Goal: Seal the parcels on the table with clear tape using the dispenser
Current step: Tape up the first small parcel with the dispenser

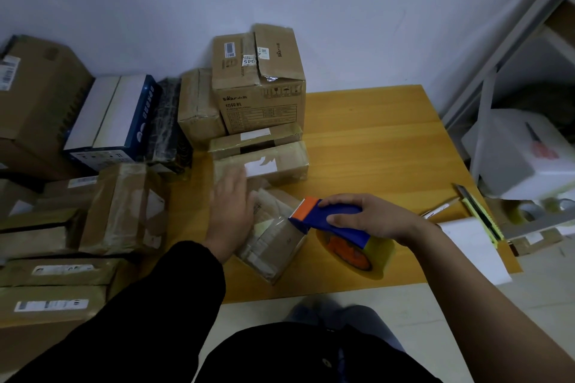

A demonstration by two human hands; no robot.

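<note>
A small brown parcel (273, 246) wrapped in glossy tape lies on the wooden table (373, 140) near its front edge. My left hand (231, 211) rests flat on the parcel's left end, fingers spread and blurred. My right hand (370, 218) grips the blue tape dispenser (329, 219). Its orange cutter end (306, 205) touches the parcel's right side. The clear tape roll (367, 253) hangs under the dispenser.
Two flat parcels (261, 155) lie just behind, with a tall printed carton (258, 84) beyond them. Many boxes (121, 205) crowd the left side. A utility knife (479, 211), a pen (440, 210) and white paper (473, 246) sit at the table's right edge. A metal shelf (513, 102) stands to the right.
</note>
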